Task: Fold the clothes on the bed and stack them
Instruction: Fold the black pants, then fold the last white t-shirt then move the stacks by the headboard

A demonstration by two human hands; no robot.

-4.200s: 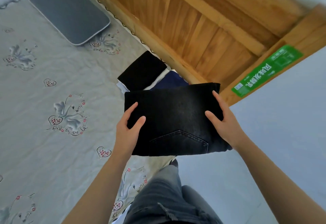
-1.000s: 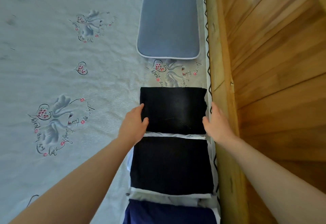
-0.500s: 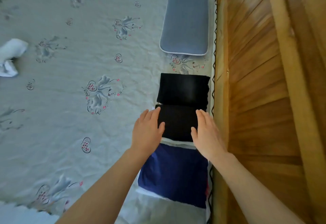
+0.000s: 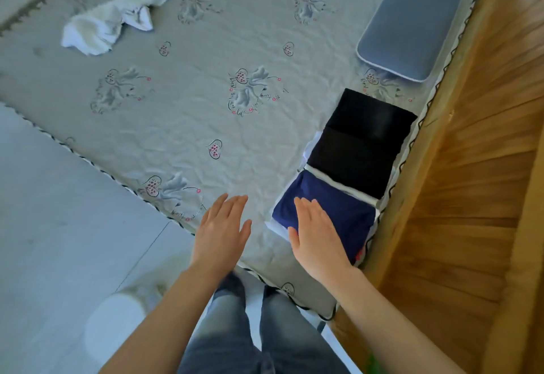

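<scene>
Along the right side of the bed (image 4: pixel 191 126) lies a row of folded clothes: black jeans (image 4: pixel 374 114) farthest, a black garment (image 4: pixel 350 164) in the middle, a navy garment (image 4: pixel 338 212) nearest. A crumpled white garment (image 4: pixel 109 20) lies unfolded at the far left. My left hand (image 4: pixel 222 234) hovers with straight fingers over the sheet, holding nothing. With its fingers straight too, my right hand (image 4: pixel 316 239) is over the near edge of the navy garment; whether it touches I cannot tell.
A grey pillow (image 4: pixel 412 20) lies at the far right corner. A wooden bed frame (image 4: pixel 477 197) runs along the right. Grey floor (image 4: pixel 59 226) is at the left, with my legs in jeans (image 4: pixel 250 338) below.
The folded jeans were set down at the far end of the row. Both hands have let go and drawn back toward me; the view has swung left, showing the white garment.
</scene>
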